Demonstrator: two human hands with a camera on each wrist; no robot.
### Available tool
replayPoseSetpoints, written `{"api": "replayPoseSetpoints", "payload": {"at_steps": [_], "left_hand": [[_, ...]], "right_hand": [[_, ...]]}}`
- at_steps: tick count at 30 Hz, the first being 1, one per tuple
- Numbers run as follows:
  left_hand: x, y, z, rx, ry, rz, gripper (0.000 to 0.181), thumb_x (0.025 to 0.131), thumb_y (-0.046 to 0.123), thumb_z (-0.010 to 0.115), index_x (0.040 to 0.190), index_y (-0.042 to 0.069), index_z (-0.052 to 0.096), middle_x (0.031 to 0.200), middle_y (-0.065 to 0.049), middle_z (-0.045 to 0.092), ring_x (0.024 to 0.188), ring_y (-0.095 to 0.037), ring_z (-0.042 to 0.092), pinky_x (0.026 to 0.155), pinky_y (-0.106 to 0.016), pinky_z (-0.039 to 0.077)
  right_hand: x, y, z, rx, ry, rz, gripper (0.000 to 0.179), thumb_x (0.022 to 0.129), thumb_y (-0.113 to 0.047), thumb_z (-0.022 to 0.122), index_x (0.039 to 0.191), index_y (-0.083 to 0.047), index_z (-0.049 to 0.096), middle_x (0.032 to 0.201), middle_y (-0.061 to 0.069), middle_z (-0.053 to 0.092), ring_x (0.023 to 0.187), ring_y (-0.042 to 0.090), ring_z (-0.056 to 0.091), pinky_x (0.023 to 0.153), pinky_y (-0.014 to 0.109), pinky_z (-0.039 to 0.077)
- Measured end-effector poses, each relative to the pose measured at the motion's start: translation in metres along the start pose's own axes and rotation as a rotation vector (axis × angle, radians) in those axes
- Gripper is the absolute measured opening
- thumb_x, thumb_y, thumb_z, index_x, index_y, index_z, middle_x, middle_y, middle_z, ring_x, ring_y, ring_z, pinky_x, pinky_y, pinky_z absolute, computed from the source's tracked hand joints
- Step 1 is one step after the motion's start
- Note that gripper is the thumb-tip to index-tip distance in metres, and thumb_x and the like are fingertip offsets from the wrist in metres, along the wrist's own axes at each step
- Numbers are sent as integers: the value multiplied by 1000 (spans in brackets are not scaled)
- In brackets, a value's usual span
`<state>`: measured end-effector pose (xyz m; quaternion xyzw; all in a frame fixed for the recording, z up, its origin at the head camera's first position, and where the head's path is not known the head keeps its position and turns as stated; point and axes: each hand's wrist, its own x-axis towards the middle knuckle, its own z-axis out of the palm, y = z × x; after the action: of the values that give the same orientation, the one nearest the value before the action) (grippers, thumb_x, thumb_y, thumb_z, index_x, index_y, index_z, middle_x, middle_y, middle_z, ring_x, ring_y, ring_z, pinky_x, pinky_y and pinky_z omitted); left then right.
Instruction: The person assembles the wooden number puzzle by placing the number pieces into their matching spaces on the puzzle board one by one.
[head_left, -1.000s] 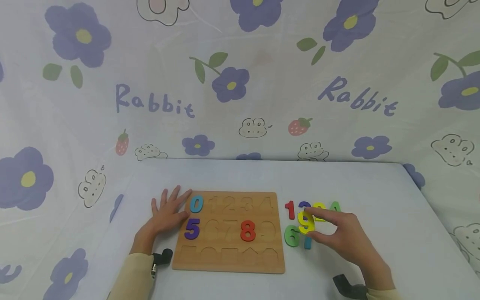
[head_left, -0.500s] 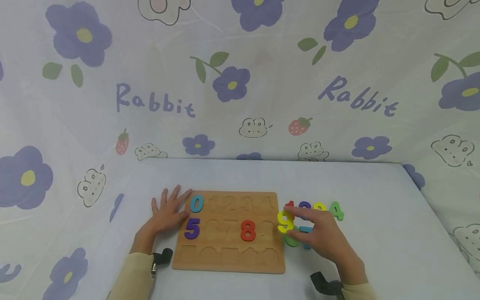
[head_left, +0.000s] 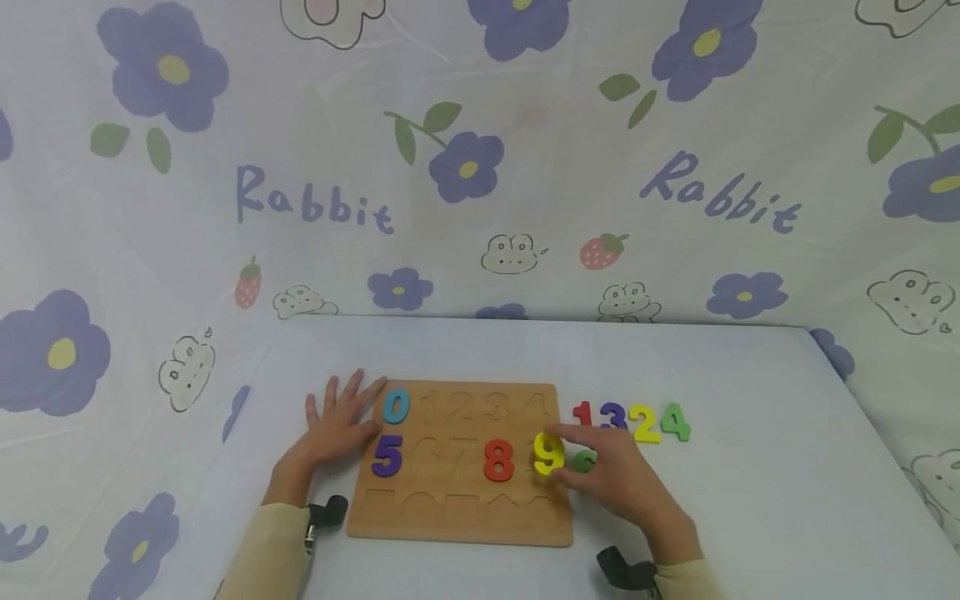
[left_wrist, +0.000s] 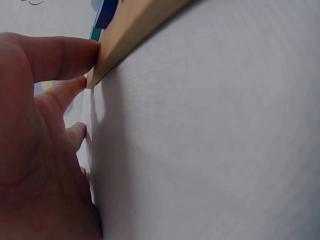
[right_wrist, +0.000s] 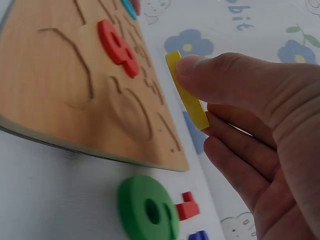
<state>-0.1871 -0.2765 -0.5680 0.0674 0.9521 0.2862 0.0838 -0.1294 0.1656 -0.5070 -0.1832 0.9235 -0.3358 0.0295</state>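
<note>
My right hand (head_left: pixel 618 471) pinches a yellow number 9 (right_wrist: pixel 192 105) between thumb and fingers. The piece is tilted and held just above the right side of a wooden number puzzle board (head_left: pixel 450 533); a gap shows beneath it in the right wrist view. My left hand (head_left: pixel 330 437) rests at the board's left edge with fingers spread, thumb and index fingertips touching the edge. On the board lie a blue 0 (head_left: pixel 388 407), a purple 5 (head_left: pixel 390 457) and a red 8 (head_left: pixel 498 460). A recess with the 9's outline shows under the held piece.
Right of the board a red 1 (head_left: pixel 582 414), purple 3 (head_left: pixel 615 417), yellow 2 (head_left: pixel 646 430) and green 4 (head_left: pixel 678 425) lie in a row on the white table (head_left: pixel 787 467). A green 6 (right_wrist: pixel 131 207) lies nearer, partly behind my right hand. A patterned cloth (head_left: pixel 555 192) hangs behind.
My right hand has carried the yellow 9 leftward from above the loose numbers to over the board. The blue 7 is now hidden behind that hand. My left hand has stayed put.
</note>
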Motion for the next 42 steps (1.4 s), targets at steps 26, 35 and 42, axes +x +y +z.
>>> {"api": "replayPoseSetpoints", "payload": {"at_steps": [26, 35, 42], "left_hand": [[3, -6, 3, 13, 4, -3, 74, 103, 33, 60, 173, 24, 35, 184, -23, 7, 165, -59, -15, 121, -82, -23], [-1, -2, 0, -3, 4, 9, 75, 102, 36, 60, 173, 26, 36, 184, -21, 7, 165, -58, -15, 121, -81, -24], [4, -9, 5, 17, -7, -1, 75, 104, 34, 60, 173, 26, 34, 185, -21, 6, 166, -57, -16, 121, -81, -25]], "right_hand": [[8, 7, 34, -8, -63, 46, 59, 85, -16, 95, 141, -21, 76, 142, -5, 76, 135, 24, 70, 114, 46, 57], [7, 7, 32, -2, -69, 44, 62, 85, -18, 95, 143, -21, 74, 145, -5, 74, 139, 25, 68, 116, 49, 56], [2, 7, 15, 3, -66, 14, 61, 87, -22, 94, 144, -24, 73, 144, -9, 74, 136, 23, 69, 112, 51, 58]]}}
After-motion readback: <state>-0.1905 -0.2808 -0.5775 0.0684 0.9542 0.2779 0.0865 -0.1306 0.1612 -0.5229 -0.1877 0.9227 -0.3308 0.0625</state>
